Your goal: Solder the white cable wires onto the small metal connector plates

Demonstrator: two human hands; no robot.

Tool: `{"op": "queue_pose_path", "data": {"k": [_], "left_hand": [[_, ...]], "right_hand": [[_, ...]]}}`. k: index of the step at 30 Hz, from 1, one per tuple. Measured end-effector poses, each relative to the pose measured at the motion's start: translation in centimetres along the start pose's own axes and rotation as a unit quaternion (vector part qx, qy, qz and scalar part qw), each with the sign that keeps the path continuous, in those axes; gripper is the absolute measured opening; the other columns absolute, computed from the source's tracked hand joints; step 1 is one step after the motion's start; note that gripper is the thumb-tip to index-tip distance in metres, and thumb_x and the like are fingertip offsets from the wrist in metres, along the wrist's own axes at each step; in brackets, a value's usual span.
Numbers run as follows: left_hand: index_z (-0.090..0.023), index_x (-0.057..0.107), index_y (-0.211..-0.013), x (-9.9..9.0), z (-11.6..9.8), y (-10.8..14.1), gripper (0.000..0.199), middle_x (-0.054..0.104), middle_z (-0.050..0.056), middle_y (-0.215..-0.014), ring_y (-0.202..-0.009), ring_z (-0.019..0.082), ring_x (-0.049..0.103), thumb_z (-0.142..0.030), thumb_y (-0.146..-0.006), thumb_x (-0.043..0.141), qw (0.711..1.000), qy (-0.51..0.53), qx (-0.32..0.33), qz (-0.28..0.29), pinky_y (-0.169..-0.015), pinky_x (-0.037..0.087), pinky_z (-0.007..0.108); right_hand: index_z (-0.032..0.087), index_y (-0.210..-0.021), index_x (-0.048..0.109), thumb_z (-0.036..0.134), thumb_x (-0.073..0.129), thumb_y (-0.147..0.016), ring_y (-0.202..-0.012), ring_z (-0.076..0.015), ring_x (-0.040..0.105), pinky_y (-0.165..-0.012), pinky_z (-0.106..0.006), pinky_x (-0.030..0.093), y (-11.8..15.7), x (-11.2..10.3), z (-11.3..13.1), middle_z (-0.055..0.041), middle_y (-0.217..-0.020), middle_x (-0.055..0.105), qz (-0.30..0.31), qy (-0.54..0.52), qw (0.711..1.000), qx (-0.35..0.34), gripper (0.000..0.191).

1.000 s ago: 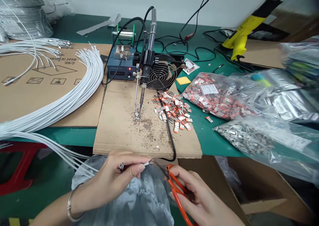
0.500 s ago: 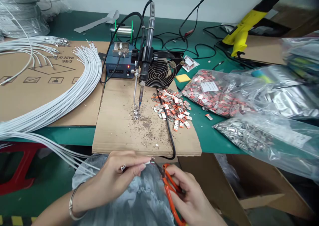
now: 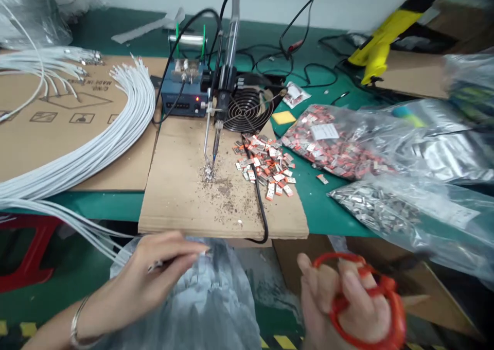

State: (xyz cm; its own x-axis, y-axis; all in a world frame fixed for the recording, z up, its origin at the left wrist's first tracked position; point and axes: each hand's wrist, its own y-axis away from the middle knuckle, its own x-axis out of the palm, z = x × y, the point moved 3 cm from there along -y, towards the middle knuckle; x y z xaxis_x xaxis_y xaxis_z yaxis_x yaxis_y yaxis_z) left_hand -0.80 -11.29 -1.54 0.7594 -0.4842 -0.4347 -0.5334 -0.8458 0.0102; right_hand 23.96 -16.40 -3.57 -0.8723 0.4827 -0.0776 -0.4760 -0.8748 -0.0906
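Observation:
My left hand [image 3: 165, 267] pinches the end of a white cable just in front of the cardboard's near edge; a small tip [image 3: 208, 252] pokes out past the fingertips. Over at the lower right, my right hand [image 3: 343, 298] has its fingers wrapped through the orange-red handles of a cutting tool [image 3: 393, 309], blurred by motion, its dark jaws pointing right. Several white cables [image 3: 92, 231] run from the left toward my left hand. A grey-blue cloth [image 3: 216, 298] lies below it.
A soldering iron [image 3: 222, 103] stands over the cardboard [image 3: 173, 200], beside a blue station [image 3: 181, 100] and a fan [image 3: 249, 108]. Orange-white USB connectors [image 3: 270, 167] lie in a pile. Bags of parts [image 3: 374, 206] are to the right; a white cable bundle [image 3: 123, 134] is at left.
My right hand has swung away to the right with the tool, off the cable end. My left hand has shifted left and slightly down, still pinching the cable.

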Motion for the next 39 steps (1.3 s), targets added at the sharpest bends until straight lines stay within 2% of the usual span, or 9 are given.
{"op": "queue_pose_path", "data": {"k": [3, 7, 12, 19, 23, 27, 30, 33, 39], "left_hand": [[-0.022, 0.067, -0.096, 0.8, 0.4, -0.7, 0.02, 0.054, 0.0, -0.063, -0.055, 0.01, 0.047, -0.02, -0.086, 0.049, 0.999, 0.024, -0.03, 0.002, -0.049, 0.035, 0.02], [-0.02, 0.067, -0.093, 1.4, 0.4, -1.2, 0.018, 0.061, 0.002, -0.07, -0.06, 0.011, 0.049, -0.023, -0.085, 0.05, 0.995, 0.082, -0.056, -0.015, -0.052, 0.037, 0.02], [-0.018, 0.066, -0.087, 1.6, 0.1, -1.1, 0.016, 0.061, 0.002, -0.07, -0.06, 0.011, 0.048, -0.024, -0.085, 0.051, 0.993, 0.098, -0.062, -0.018, -0.052, 0.035, 0.021], [-0.016, 0.063, -0.079, 1.7, 0.5, -1.7, 0.021, 0.054, 0.0, -0.063, -0.055, 0.008, 0.039, -0.035, -0.082, 0.054, 0.968, 0.2, -0.153, 0.004, -0.049, 0.03, 0.021], [-0.015, 0.06, -0.071, 0.7, 0.6, -2.0, 0.02, 0.053, -0.002, -0.061, -0.053, 0.007, 0.041, -0.034, -0.078, 0.06, 0.946, 0.269, -0.181, 0.012, -0.05, 0.033, 0.018], [-0.017, 0.06, -0.066, -0.9, 0.7, -1.8, 0.018, 0.062, 0.0, -0.062, -0.06, 0.01, 0.05, -0.033, -0.073, 0.065, 0.941, 0.274, -0.195, -0.049, -0.053, 0.036, 0.018], [-0.018, 0.062, -0.062, -2.3, 0.7, -1.9, 0.015, 0.065, 0.0, -0.061, -0.061, 0.011, 0.053, -0.03, -0.069, 0.068, 0.942, 0.247, -0.199, -0.109, -0.055, 0.039, 0.017], [-0.019, 0.063, -0.064, -3.3, 0.8, -2.7, 0.013, 0.065, 0.0, -0.061, -0.061, 0.011, 0.053, -0.029, -0.066, 0.07, 0.947, 0.219, -0.2, -0.122, -0.055, 0.04, 0.017], [-0.015, 0.059, -0.069, -4.2, 1.0, -5.8, 0.014, 0.049, -0.006, -0.052, -0.041, 0.003, 0.029, -0.026, -0.069, 0.068, 0.949, 0.224, -0.221, -0.006, -0.037, 0.021, 0.015]], "right_hand": [[0.023, -0.059, 0.037, 0.026, 0.054, -0.08, -0.037, -0.0094, 0.025, -0.048, -0.028, 0.031, -1.8, -0.5, 0.5, 0.0086, -0.044, 0.03, -0.094, -0.086, 0.992, -0.016, 0.027], [0.02, -0.069, 0.047, 0.036, 0.067, -0.069, -0.044, -0.0087, 0.033, -0.043, -0.024, 0.023, -3.7, -1.7, 0.2, 0.0055, -0.056, 0.041, -0.107, 0.092, 0.99, -0.005, 0.025], [0.023, -0.079, 0.044, 0.045, 0.059, -0.07, -0.053, -0.0137, 0.045, -0.048, -0.026, 0.034, -4.4, -2.4, 0.0, 0.0008, -0.069, 0.048, 0.027, 0.201, 0.979, -0.029, 0.028], [0.022, -0.079, 0.051, 0.043, 0.038, -0.08, -0.068, -0.0343, 0.06, -0.053, -0.036, 0.035, -7.5, -2.9, 2.5, -0.0126, -0.067, 0.062, 0.009, 0.629, 0.777, -0.031, 0.025], [0.016, -0.089, 0.061, 0.04, 0.043, -0.081, -0.071, -0.0384, 0.062, -0.059, -0.044, 0.039, -9.3, -3.3, 2.4, -0.0201, -0.078, 0.067, 0.045, 0.691, 0.72, -0.048, 0.031], [0.011, -0.093, 0.066, 0.033, 0.051, -0.08, -0.075, -0.0372, 0.063, -0.084, -0.053, 0.033, -9.8, -3.6, 2.3, -0.0194, -0.078, 0.069, -0.007, 0.674, 0.733, -0.093, 0.03], [0.014, -0.092, 0.063, 0.026, 0.047, -0.084, -0.082, -0.0302, 0.064, -0.091, -0.048, 0.031, -9.5, -2.1, 3.1, -0.0153, -0.085, 0.069, -0.025, 0.598, 0.776, -0.201, 0.022], [0.022, -0.08, 0.062, 0.023, 0.051, -0.084, -0.075, -0.0223, 0.062, -0.078, -0.04, 0.037, -9.4, 0.8, 3.3, -0.0053, -0.078, 0.068, 0.136, 0.501, 0.814, -0.26, 0.011], [0.024, -0.082, 0.063, 0.023, 0.057, -0.081, -0.084, -0.0235, 0.055, -0.071, -0.037, 0.032, -11.1, 3.4, 1.7, -0.0033, -0.083, 0.063, 0.331, 0.491, 0.772, -0.229, 0.006]]}}
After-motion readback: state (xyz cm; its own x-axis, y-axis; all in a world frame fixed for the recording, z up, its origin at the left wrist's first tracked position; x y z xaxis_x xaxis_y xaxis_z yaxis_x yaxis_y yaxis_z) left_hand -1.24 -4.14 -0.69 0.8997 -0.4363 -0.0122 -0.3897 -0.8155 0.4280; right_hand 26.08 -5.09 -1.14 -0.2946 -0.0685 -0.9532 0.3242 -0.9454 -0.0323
